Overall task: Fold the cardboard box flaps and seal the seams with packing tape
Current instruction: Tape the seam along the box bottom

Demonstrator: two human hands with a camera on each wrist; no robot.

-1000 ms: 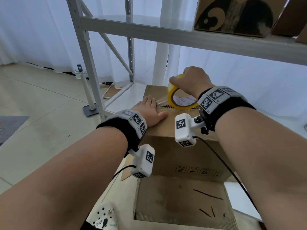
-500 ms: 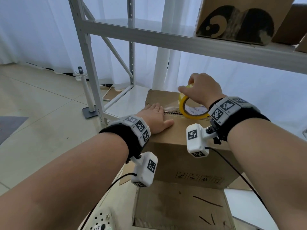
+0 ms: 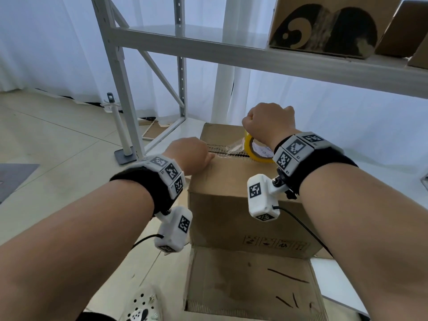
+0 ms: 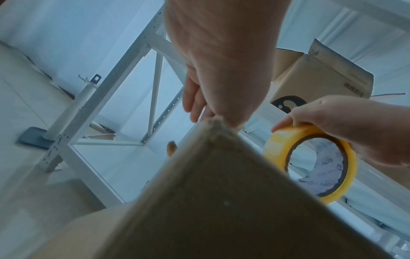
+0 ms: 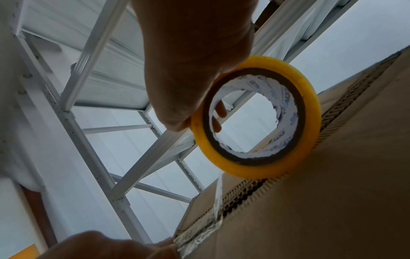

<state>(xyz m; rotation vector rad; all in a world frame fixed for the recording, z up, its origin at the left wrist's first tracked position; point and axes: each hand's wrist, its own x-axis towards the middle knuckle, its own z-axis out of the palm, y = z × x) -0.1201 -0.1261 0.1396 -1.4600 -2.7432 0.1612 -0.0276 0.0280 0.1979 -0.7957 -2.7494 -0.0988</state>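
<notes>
Cardboard box [image 3: 234, 179]: flaps shut, seam half-taped.
Right hand [image 3: 266, 121]: grips tape roll [image 3: 257, 150].
Left hand [image 3: 187, 156]: seemingly flat, pinning tape's end.
Risk: strip may wander off-seam or wrinkle.

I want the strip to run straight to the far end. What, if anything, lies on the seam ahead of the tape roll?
Nothing visible does. The right hand holds the tape roll on the seam of the cardboard box, and the stretch beyond it looks bare. The left hand presses the taped end behind it.

Cardboard box [image 3: 234, 205] on white shelf board [image 3: 342, 286] of metal rack [image 3: 120, 72].
</notes>
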